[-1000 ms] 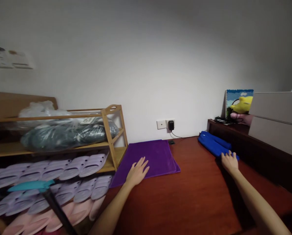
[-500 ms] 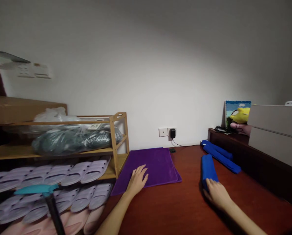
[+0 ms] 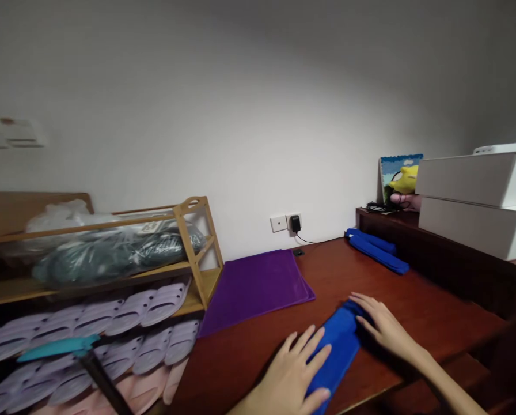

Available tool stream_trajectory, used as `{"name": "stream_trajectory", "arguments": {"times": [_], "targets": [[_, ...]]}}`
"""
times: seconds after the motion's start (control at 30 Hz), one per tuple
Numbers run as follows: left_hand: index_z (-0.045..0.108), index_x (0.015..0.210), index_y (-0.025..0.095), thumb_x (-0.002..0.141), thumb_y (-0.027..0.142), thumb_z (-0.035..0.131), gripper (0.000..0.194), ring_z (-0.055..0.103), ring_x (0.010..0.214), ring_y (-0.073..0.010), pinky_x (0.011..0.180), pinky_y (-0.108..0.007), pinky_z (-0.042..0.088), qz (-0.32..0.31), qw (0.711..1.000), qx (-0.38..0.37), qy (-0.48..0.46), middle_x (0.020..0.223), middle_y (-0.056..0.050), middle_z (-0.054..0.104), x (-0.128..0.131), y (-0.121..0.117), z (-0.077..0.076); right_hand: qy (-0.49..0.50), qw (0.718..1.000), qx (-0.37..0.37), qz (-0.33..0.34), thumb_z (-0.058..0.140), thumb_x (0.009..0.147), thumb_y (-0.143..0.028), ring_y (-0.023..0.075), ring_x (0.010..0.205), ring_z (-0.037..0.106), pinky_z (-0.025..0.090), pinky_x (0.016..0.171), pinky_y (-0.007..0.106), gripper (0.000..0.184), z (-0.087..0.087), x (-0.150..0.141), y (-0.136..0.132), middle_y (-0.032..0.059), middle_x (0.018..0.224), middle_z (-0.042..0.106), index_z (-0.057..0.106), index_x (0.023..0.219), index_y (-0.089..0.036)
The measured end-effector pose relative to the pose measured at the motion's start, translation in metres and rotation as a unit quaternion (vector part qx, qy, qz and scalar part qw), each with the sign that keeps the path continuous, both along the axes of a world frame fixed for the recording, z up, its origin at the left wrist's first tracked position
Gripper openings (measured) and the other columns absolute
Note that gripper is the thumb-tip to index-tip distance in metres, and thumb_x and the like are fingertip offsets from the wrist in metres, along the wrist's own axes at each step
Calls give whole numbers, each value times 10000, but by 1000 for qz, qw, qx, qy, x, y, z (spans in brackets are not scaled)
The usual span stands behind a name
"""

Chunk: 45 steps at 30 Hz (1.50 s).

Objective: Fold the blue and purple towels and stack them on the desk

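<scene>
Pressing the left hand (image 3: 295, 369) open over the near part of the blue cloth (image 3: 338, 351), with fingers spread and not closing around it. Touching the far end with the right hand (image 3: 376, 320), holding it partly open, fingers reaching over the edge and thumb apart; not showing clearly whether pinching any fabric. Lying folded long and narrow, at a slant on the red-brown table (image 3: 327, 276), near its front edge.

Lying flat to the left, apart from both hands: a purple cloth (image 3: 258, 288). Lying at the back right, beside the dark ledge (image 3: 422, 236): blue strips (image 3: 376, 252). Standing on that ledge: white boxes (image 3: 465, 181), beside a yellow toy (image 3: 406, 180). Sitting in the wall socket: a black plug (image 3: 295, 223). Standing at far left: a wooden rack (image 3: 193, 248), holding a plastic bag (image 3: 120, 253) above rows of slippers (image 3: 167, 302).
</scene>
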<state>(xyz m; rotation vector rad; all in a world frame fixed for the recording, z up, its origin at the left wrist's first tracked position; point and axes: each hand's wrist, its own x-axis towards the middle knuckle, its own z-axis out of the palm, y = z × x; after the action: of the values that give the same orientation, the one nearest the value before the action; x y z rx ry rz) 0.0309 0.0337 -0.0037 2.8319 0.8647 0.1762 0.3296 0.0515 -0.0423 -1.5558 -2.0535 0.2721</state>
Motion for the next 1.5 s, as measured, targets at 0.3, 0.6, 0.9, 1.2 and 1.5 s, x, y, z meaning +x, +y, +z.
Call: {"name": "stream_trajectory", "arguments": {"times": [0.3, 0.6, 0.9, 1.2, 1.5], "targets": [[173, 1433, 399, 852, 286, 547, 701, 147, 1392, -277, 1075, -513, 272, 7, 999, -21, 25, 1533, 43, 111, -38, -12, -7, -92, 992, -40, 81, 402, 891, -365, 275, 1279, 353, 221, 1017, 550, 485, -10, 19, -13, 67, 1400, 426, 351, 1373, -346], [385, 1371, 332, 897, 340, 497, 488, 408, 1285, -248, 1056, -460, 336, 79, 996, 14, -41, 1424, -37, 418, -115, -30, -20, -43, 987, 20, 151, 382, 909, -325, 219, 1034, 538, 352, 956, 416, 295, 9, -15, -51, 94, 1113, 605, 525, 1148, -229], [474, 1281, 263, 861, 259, 508, 421, 522, 1163, -191, 1006, -312, 403, 144, 981, -46, -122, 1294, -34, 552, -118, -25, -16, 79, 991, -50, 99, 442, 866, -449, 205, 858, 601, 454, 791, 326, 363, 13, -22, -12, 61, 1010, 645, 523, 1134, -217], [631, 982, 206, 873, 318, 476, 221, 635, 873, -183, 783, -279, 494, 280, 936, -27, -211, 956, -32, 687, -121, 23, -16, 72, 993, -37, 89, 429, 870, -469, 220, 954, 600, 449, 860, 334, 347, 0, -37, 35, 63, 1032, 654, 602, 1031, -215], [464, 1308, 281, 896, 333, 485, 416, 452, 1239, -246, 1033, -450, 357, 168, 982, 54, -59, 1365, -56, 490, -123, -6, -25, -47, 983, -54, 168, 419, 889, -490, 251, 1234, 407, 275, 1040, 485, 430, -2, -27, 6, 53, 1342, 476, 479, 1290, -347]]}}
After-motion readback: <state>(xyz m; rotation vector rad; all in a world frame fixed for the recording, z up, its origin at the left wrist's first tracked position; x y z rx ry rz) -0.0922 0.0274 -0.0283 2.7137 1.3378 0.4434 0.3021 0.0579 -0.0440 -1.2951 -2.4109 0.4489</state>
